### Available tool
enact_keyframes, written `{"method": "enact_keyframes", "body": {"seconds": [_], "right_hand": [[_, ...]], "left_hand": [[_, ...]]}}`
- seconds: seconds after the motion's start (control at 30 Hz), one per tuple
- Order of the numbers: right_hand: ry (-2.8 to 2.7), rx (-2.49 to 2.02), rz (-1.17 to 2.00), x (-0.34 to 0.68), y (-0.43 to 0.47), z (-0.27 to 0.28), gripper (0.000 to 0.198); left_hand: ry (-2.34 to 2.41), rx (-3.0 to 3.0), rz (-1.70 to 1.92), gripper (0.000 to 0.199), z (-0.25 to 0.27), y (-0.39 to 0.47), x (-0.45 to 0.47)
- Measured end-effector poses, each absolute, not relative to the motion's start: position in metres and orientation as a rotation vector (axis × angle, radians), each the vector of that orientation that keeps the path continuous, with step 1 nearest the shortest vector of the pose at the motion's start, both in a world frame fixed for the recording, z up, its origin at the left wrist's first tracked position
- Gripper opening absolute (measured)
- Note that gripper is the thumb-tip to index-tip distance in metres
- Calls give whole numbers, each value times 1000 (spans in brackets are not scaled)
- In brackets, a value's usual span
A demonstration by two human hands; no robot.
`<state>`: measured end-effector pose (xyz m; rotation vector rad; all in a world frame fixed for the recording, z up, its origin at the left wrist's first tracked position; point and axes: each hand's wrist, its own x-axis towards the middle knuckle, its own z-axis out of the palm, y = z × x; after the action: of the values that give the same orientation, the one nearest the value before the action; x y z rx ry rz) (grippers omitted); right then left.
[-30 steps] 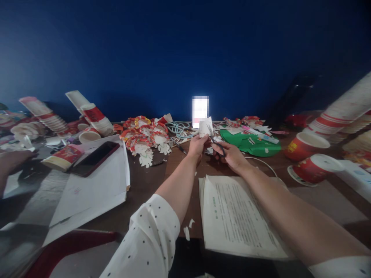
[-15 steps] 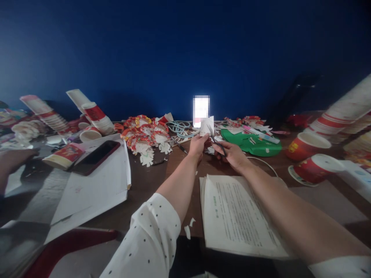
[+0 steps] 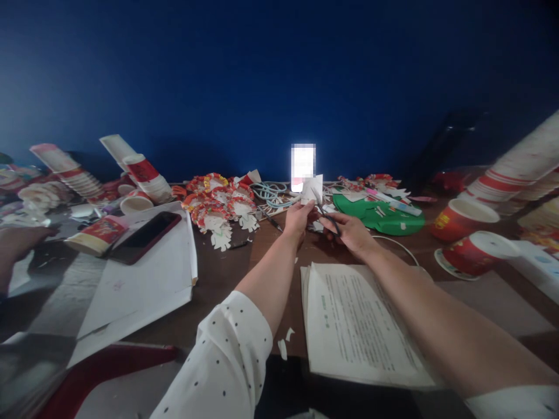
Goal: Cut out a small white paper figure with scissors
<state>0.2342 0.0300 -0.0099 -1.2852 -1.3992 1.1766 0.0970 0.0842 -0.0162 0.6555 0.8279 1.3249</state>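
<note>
My left hand (image 3: 299,220) pinches a small piece of white paper (image 3: 311,191) and holds it up over the far part of the table. My right hand (image 3: 349,231) is closed on dark-handled scissors (image 3: 333,223), whose blades reach the paper's right side. How far the blades are apart is too small to tell. Small white scraps (image 3: 283,349) lie on the table edge below. Just past my right hand lies a green sheet (image 3: 379,214) with paper bits on it.
Open papers (image 3: 349,326) lie in front. On the left are a phone (image 3: 148,235), a tipped paper cup (image 3: 96,234) and another person's arm (image 3: 21,250). Red-and-white paper crafts (image 3: 218,203) and cables (image 3: 271,195) line the wall. Red cups (image 3: 465,220) stand right.
The scissors and my right hand have shifted very slightly against the paper. My left hand stays in place, and nothing else has visibly moved.
</note>
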Motion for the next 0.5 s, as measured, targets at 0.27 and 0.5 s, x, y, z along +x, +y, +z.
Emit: {"method": "enact_keyframes", "body": {"seconds": [0.27, 0.5], "right_hand": [[-1368, -1288, 1180, 233, 29, -11, 54], [-1360, -1246, 1233, 236, 32, -15, 52]], "left_hand": [[821, 700, 1325, 18, -19, 84, 98], [822, 715, 1304, 22, -17, 82, 97]]}}
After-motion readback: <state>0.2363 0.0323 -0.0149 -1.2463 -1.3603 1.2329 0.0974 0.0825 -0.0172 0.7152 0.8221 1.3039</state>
